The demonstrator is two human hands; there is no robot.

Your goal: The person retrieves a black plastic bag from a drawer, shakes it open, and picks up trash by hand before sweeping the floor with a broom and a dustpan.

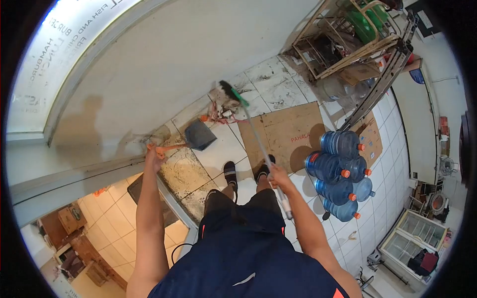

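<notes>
Left hand (pixel 154 156) is closed around the orange handle of a dark, wedge-shaped dustpan (pixel 199 135) resting on the stained white floor tiles (pixel 271 82) near the wall. Right hand (pixel 278 175) is clamped on the thin metal shaft of a broom (pixel 247 111); its dark bristles on a green head sit on a small debris pile (pixel 221 114) beyond the pan. A flat brown cardboard sheet (pixel 288 131) lies beside stacked blue, orange-capped water jugs (pixel 340 174).

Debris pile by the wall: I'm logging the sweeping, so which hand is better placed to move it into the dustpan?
Right, probably. The right hand holds the long metal-handled broom, bristles at the debris. The left hand holds the dark dustpan.
</notes>
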